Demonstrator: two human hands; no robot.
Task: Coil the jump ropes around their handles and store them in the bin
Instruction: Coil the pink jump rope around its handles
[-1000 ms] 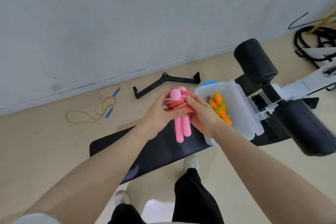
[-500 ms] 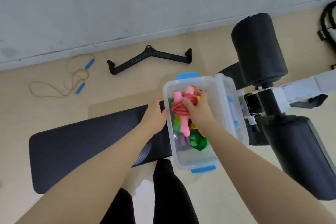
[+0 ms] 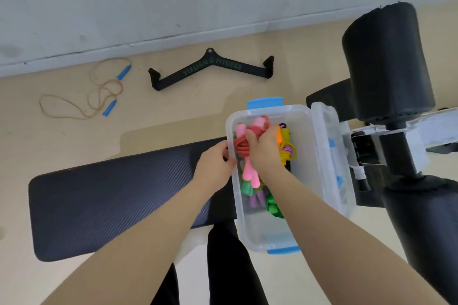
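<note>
Over the bin (image 3: pixel 309 116), our right hand (image 3: pixel 264 150) clamps the coiled pink rope (image 3: pixel 247 156), left hand (image 3: pixel 214 164) gripping the rim; next, we judge, release it, then fetch the blue-handled rope (image 3: pixel 109 89).

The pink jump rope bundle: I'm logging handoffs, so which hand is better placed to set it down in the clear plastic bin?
Right. The right hand already grips the pink jump rope bundle inside the clear plastic bin; the left hand only holds the bin's near wall.
</note>
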